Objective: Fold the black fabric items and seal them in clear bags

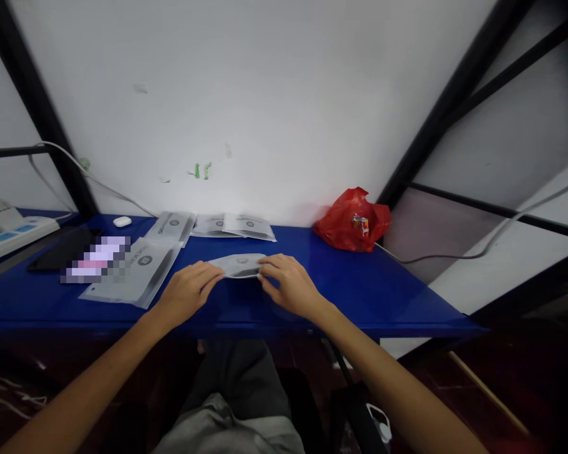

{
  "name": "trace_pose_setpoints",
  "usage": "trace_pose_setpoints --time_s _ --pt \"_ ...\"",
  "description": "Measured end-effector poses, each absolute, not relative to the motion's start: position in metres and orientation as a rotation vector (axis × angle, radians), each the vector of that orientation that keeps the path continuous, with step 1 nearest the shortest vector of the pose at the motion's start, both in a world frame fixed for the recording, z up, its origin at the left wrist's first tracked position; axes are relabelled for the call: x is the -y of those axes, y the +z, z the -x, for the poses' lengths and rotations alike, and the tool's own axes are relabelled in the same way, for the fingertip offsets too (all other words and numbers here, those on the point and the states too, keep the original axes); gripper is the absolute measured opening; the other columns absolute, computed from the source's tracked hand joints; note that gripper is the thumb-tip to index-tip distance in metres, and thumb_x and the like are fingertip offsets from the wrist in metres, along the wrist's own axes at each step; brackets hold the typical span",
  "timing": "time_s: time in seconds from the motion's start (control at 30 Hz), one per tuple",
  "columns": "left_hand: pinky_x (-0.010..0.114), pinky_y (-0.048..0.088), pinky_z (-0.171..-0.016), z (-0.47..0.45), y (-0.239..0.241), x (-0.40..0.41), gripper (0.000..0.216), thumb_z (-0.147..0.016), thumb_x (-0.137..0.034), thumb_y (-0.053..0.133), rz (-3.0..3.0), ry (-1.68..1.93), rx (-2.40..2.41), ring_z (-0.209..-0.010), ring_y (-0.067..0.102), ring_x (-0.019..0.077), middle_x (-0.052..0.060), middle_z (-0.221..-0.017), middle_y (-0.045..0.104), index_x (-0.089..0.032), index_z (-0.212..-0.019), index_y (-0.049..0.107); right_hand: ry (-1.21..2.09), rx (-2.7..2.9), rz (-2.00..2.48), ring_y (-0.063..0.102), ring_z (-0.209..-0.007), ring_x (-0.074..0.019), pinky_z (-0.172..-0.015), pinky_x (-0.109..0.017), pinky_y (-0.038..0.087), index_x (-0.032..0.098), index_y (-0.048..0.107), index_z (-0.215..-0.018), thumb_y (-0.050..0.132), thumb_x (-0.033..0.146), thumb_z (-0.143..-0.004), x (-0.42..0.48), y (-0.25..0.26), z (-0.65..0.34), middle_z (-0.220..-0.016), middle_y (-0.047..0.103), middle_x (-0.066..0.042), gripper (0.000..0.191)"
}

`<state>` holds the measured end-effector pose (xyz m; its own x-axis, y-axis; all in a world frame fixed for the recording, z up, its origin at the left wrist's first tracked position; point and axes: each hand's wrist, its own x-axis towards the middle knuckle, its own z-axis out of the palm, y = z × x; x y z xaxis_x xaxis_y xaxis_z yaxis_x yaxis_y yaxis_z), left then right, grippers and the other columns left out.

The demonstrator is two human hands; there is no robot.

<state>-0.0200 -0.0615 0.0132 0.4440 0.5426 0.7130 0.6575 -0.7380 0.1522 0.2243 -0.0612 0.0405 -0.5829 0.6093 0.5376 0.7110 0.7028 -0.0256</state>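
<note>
Just above the blue table, a translucent plastic pouch (239, 265) is stretched between my two hands, its near edge bowed slightly open. My left hand (189, 287) pinches its left end between thumb and fingers. At the right end, my right hand (286, 280) grips it with the fingers over the top and the thumb below. To the left lies a larger printed pouch (139, 271) of the same look, with another printed pouch (170, 228) behind it. Two more flat pouches (246, 225) overlap near the wall. What the held pouch contains, if anything, is not visible.
A crumpled red plastic bag (353, 221) sits at the back right of the blue table (350, 296). On the left are a phone (97, 258), a dark tablet-like slab (59, 249), a white earbud case (122, 221) and a power strip (19, 236). Cables run along the wall.
</note>
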Motion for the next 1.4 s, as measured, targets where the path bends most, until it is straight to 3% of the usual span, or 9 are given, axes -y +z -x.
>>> trace_pose_setpoints --time_s 0.37,0.53,0.63,0.77,0.93,1.17,1.4 --pt "0.03 0.05 -0.071 0.016 0.006 0.049 0.022 -0.09 -0.016 0.044 2.414 -1.11 1.012 -0.078 0.065 0.0161 0.002 -0.085 0.072 -0.021 -0.088 0.066 -0.363 2.432 0.942 0.057 -0.095 -0.0222 -0.081 -0.038 0.043 0.019 0.064 -0.087 0.052 0.016 -0.086 0.053 0.036 -0.226 -0.103 0.067 -0.009 0.012" --pt "0.032 0.05 -0.078 0.025 0.004 0.034 0.023 -0.091 -0.021 0.045 2.424 -1.1 1.127 -0.085 0.066 0.0176 0.003 -0.089 0.073 -0.021 -0.084 0.067 -0.417 2.378 1.09 0.059 -0.095 -0.0241 -0.08 -0.041 0.046 0.017 0.066 -0.085 0.054 0.015 -0.085 0.04 0.026 -0.249 -0.103 0.068 -0.011 0.012" --pt "0.034 0.049 -0.086 0.031 0.0 0.03 0.024 -0.092 -0.032 0.045 2.479 -1.085 1.258 -0.096 0.064 0.0192 0.005 -0.102 0.07 -0.022 -0.099 0.065 -0.301 2.288 1.178 0.06 -0.1 -0.0244 -0.084 -0.042 0.048 0.019 0.067 -0.091 0.056 0.024 -0.086 0.033 0.013 -0.26 -0.11 0.067 -0.011 0.014" --pt "0.036 0.046 -0.092 0.043 -0.013 0.032 0.042 -0.094 -0.042 0.038 2.437 -1.029 1.534 -0.111 0.058 0.0213 0.009 -0.122 0.062 -0.019 -0.128 0.049 -0.094 2.12 1.33 0.056 -0.115 -0.025 -0.094 -0.046 0.047 0.018 0.06 -0.117 0.047 0.037 -0.091 0.029 -0.011 -0.274 -0.122 0.062 -0.013 0.035" --pt "0.042 0.042 -0.097 0.051 -0.031 0.034 0.046 -0.093 -0.046 0.035 2.489 -0.786 1.63 -0.118 0.052 0.0259 0.012 -0.125 0.06 -0.016 -0.121 0.056 -0.002 2.188 1.444 0.052 -0.121 -0.0278 -0.101 -0.05 0.041 0.015 0.063 -0.116 0.04 0.041 -0.093 0.029 -0.027 -0.279 -0.126 0.059 -0.016 0.042" --pt "0.045 0.042 -0.096 0.048 -0.032 0.034 0.044 -0.093 -0.045 0.036 2.508 -0.731 1.619 -0.118 0.052 0.0274 0.012 -0.125 0.059 -0.016 -0.117 0.059 -0.007 2.196 1.447 0.053 -0.12 -0.0279 -0.099 -0.049 0.042 0.015 0.064 -0.114 0.04 0.041 -0.093 0.029 -0.025 -0.277 -0.125 0.059 -0.016 0.041" --pt "0.041 0.044 -0.092 0.031 -0.014 0.055 0.034 -0.094 -0.038 0.039 2.633 -0.832 1.358 -0.104 0.055 0.0229 0.008 -0.108 0.064 -0.019 -0.095 0.068 0.068 2.046 1.614 0.054 -0.116 -0.0264 -0.098 -0.042 0.042 0.015 0.064 -0.107 0.051 0.036 -0.088 0.019 -0.019 -0.273 -0.123 0.061 -0.014 0.031"
